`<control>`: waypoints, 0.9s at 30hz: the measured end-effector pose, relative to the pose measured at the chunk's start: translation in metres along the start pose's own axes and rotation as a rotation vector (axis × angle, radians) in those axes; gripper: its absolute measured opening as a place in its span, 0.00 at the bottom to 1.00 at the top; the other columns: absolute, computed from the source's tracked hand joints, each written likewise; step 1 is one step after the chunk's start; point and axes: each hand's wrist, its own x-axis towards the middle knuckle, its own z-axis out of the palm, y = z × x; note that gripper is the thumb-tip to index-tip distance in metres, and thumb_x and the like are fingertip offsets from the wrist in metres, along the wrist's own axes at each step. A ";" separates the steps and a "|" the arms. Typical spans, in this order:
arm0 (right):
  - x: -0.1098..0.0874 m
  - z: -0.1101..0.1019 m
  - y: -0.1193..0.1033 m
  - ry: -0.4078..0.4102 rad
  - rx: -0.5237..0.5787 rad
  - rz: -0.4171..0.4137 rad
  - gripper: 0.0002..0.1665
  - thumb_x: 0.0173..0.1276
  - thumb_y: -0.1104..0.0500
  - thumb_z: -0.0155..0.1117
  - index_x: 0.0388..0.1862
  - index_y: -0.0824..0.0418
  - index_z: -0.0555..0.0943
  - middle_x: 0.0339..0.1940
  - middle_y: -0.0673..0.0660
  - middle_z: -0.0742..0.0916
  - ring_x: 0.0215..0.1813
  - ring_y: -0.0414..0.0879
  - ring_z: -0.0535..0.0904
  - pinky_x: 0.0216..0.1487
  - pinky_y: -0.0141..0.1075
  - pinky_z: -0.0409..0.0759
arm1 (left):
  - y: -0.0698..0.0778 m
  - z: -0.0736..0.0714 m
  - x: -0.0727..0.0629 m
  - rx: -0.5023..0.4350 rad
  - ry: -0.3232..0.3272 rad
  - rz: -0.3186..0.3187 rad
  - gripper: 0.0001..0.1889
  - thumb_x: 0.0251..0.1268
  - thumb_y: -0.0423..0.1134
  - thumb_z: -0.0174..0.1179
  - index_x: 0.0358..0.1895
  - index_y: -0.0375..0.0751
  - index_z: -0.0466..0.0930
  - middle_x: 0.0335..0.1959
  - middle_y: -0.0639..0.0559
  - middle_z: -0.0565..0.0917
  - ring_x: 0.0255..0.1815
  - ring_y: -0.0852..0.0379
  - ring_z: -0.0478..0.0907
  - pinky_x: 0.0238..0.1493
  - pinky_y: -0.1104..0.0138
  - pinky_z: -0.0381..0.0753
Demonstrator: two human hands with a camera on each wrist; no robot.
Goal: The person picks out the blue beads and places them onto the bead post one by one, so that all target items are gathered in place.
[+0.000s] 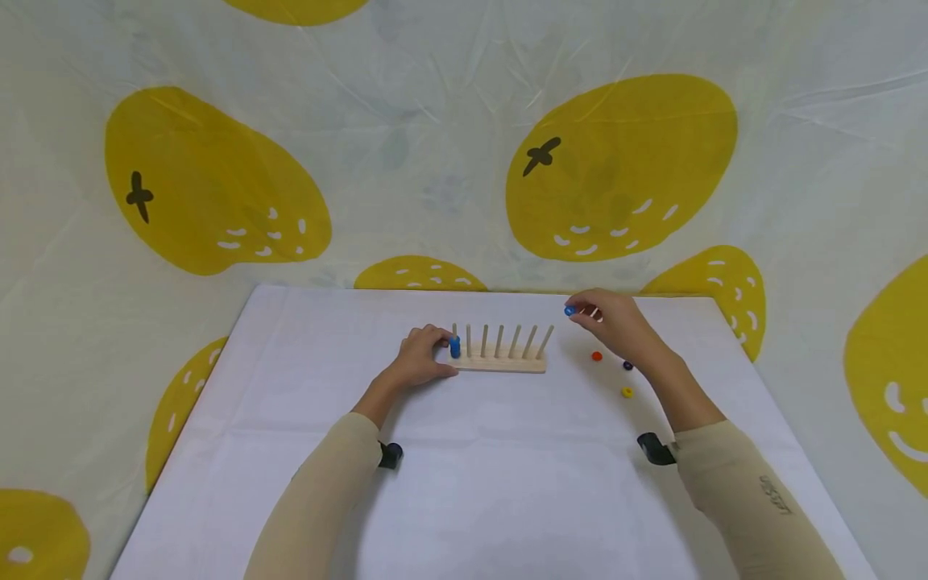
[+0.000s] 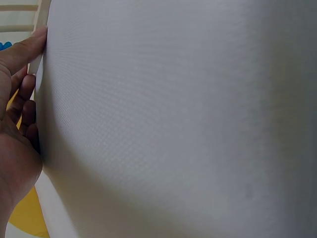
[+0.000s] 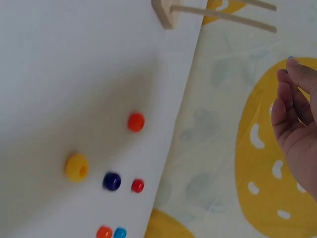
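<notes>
A wooden peg stand (image 1: 500, 365), with a row of several upright pegs, sits towards the back of the table. Blue beads (image 1: 454, 347) are stacked on its leftmost peg. My left hand (image 1: 420, 357) grips the stand's left end, thumb at the front edge and fingers round the side and back. In the left wrist view the thumb (image 2: 25, 52) presses against the wood. To the right of the stand and raised above the table, my right hand (image 1: 612, 322) pinches a blue bead (image 1: 569, 310) between thumb and fingertips. Only a sliver of that bead shows in the right wrist view.
On the table below the right hand lie an orange-red bead (image 1: 597, 356), a dark blue bead (image 1: 627, 366) and a yellow bead (image 1: 627, 392). The right wrist view adds a small red bead (image 3: 137, 185), an orange bead (image 3: 104, 232) and a light blue bead (image 3: 120, 233). A fruit-patterned cloth hangs behind.
</notes>
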 end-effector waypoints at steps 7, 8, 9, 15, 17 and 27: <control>0.013 0.013 -0.022 0.013 0.055 -0.066 0.13 0.70 0.65 0.70 0.52 0.64 0.85 0.45 0.59 0.89 0.44 0.51 0.84 0.48 0.48 0.84 | 0.000 0.000 0.000 0.005 0.009 0.009 0.32 0.53 0.46 0.80 0.62 0.44 0.80 0.55 0.50 0.81 0.61 0.47 0.70 0.68 0.49 0.65; 0.015 0.015 -0.025 0.016 0.059 -0.073 0.13 0.70 0.65 0.70 0.52 0.64 0.85 0.44 0.58 0.89 0.44 0.51 0.84 0.48 0.48 0.84 | 0.000 0.001 0.000 0.008 0.011 0.011 0.32 0.53 0.46 0.80 0.62 0.44 0.80 0.55 0.50 0.81 0.61 0.47 0.70 0.69 0.49 0.64; 0.016 0.018 -0.027 0.017 0.066 -0.077 0.13 0.70 0.64 0.70 0.52 0.63 0.85 0.44 0.58 0.89 0.44 0.50 0.84 0.48 0.47 0.84 | -0.001 0.001 0.000 0.010 0.011 0.013 0.32 0.53 0.46 0.80 0.62 0.44 0.80 0.55 0.50 0.81 0.61 0.46 0.70 0.68 0.49 0.64; 0.023 0.030 -0.043 0.016 0.108 -0.074 0.12 0.70 0.62 0.71 0.51 0.61 0.86 0.44 0.56 0.89 0.44 0.49 0.83 0.48 0.45 0.84 | -0.001 0.001 0.001 0.003 0.004 0.007 0.32 0.54 0.46 0.80 0.62 0.44 0.80 0.55 0.50 0.81 0.61 0.47 0.70 0.69 0.50 0.64; 0.026 0.034 -0.049 0.021 0.120 -0.089 0.12 0.70 0.62 0.71 0.51 0.61 0.86 0.43 0.56 0.89 0.44 0.48 0.83 0.48 0.45 0.84 | 0.000 0.001 0.000 0.003 0.006 0.007 0.32 0.53 0.46 0.80 0.62 0.44 0.80 0.55 0.50 0.81 0.60 0.47 0.70 0.68 0.50 0.64; 0.040 0.049 -0.076 -0.007 0.150 -0.155 0.13 0.70 0.62 0.71 0.53 0.61 0.86 0.45 0.55 0.89 0.45 0.47 0.83 0.50 0.43 0.85 | 0.001 0.000 -0.001 0.007 0.007 0.000 0.32 0.54 0.46 0.80 0.62 0.44 0.80 0.56 0.50 0.81 0.61 0.47 0.70 0.68 0.51 0.64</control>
